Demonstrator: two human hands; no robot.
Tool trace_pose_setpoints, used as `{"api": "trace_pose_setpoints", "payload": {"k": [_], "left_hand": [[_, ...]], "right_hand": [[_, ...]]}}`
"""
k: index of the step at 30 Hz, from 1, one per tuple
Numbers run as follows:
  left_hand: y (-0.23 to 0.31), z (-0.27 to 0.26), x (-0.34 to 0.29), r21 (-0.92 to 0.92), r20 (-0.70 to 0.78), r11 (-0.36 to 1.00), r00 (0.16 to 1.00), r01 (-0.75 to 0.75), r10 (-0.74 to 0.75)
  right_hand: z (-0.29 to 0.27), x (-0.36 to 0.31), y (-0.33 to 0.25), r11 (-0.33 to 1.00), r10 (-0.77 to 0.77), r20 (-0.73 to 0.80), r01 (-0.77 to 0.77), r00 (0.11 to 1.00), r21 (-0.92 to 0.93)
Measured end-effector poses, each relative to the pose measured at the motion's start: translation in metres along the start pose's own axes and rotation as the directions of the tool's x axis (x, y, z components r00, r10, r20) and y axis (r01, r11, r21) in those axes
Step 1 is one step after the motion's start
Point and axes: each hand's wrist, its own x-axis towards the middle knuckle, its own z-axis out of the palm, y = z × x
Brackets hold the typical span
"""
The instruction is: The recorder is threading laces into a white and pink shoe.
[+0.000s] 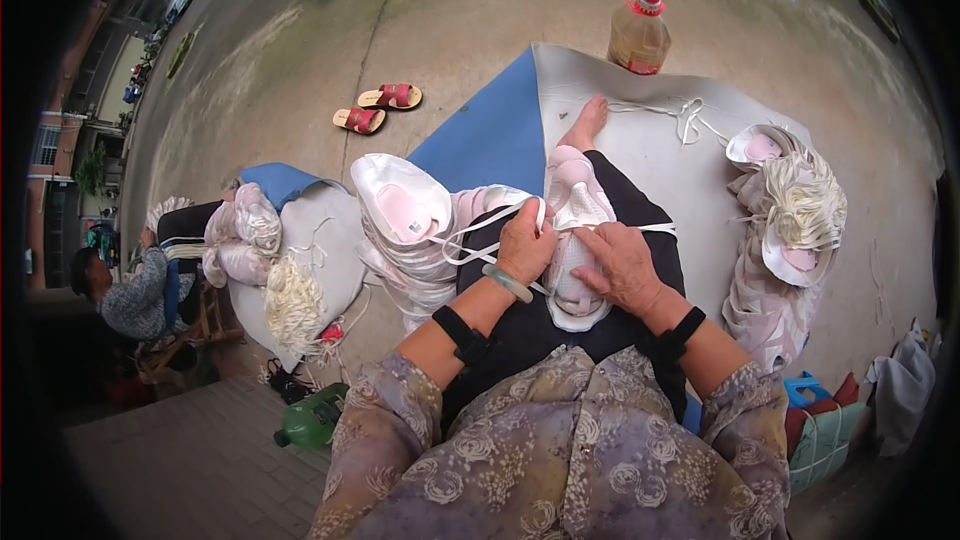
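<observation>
A white and pink shoe upper [576, 292] lies lengthwise over my lap, its pink end pointing away from me. My left hand [524, 244] is closed in a pinch on a white shoelace [462, 246], which loops out to the left. My right hand [626, 268] grips the upper's right side, thumb and forefinger pressed on its top. A lace end sticks out to the right beyond that hand. Left of my knee stands a stack of similar uppers [402, 225], nested into one another.
Another stack of uppers [775, 305] with a bundle of white laces [803, 202] stands at right on the grey-white sheet [650, 165]. Beyond the sheet is a red-capped jug [640, 35]. Red sandals [375, 110] lie farther left. A seated person [150, 285] is at far left, near a green bottle [310, 417].
</observation>
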Motion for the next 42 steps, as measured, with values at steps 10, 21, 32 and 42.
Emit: {"api": "trace_pose_setpoints", "payload": {"k": [10,21,32,42], "left_hand": [[0.025,-0.003,0.010,0.426,0.257,0.772,0.882,-0.471,0.396],[0.006,-0.001,0.039,0.381,0.343,0.844,0.906,-0.376,0.249],[0.024,-0.019,-0.016,0.479,0.172,0.717,0.855,-0.507,0.489],[0.017,-0.012,-0.026,0.568,0.215,0.733,0.927,-0.375,0.309]], "right_hand": [[-0.003,0.007,0.002,0.999,0.006,-0.027,-0.005,1.000,0.049],[-0.006,0.021,0.014,0.997,-0.038,0.085,0.032,0.996,0.065],[0.008,0.026,0.018,0.993,0.095,-0.009,-0.094,0.995,0.072],[0.009,0.023,-0.006,0.988,0.120,-0.058,-0.125,0.991,-0.090]]}}
